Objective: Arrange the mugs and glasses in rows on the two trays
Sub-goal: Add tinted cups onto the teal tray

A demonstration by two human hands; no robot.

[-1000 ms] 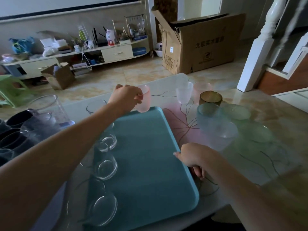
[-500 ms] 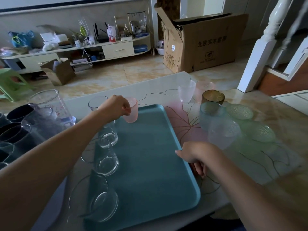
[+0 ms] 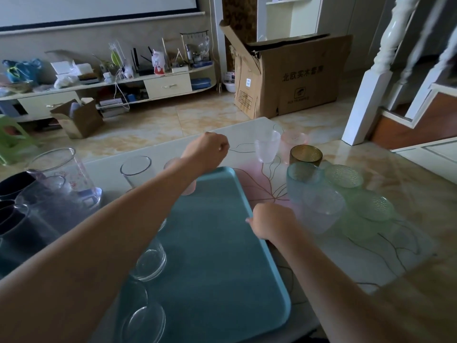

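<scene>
A blue tray (image 3: 222, 256) lies on the table in front of me. Clear glasses (image 3: 150, 261) stand in a column along its left side. A pink cup (image 3: 189, 190) stands at the tray's far end, mostly hidden under my left forearm. My left hand (image 3: 207, 149) hovers beyond it with curled fingers and holds nothing. My right hand (image 3: 269, 221) grips the tray's right rim. To the right stand several loose cups: a frosted white cup (image 3: 267, 147), an amber cup (image 3: 306, 154), a blue cup (image 3: 303, 179) and a green cup (image 3: 343, 177).
A clear tumbler (image 3: 136, 169) stands on the table just past the tray's far left corner. A clear pitcher (image 3: 61, 174) and dark mugs (image 3: 14, 219) crowd the left edge. Beyond the table are a cardboard box (image 3: 291, 75) and a low shelf.
My left hand carried the pink cup to the tray's far end, let go of it and moved up and to the right. My right hand stayed on the tray's rim.
</scene>
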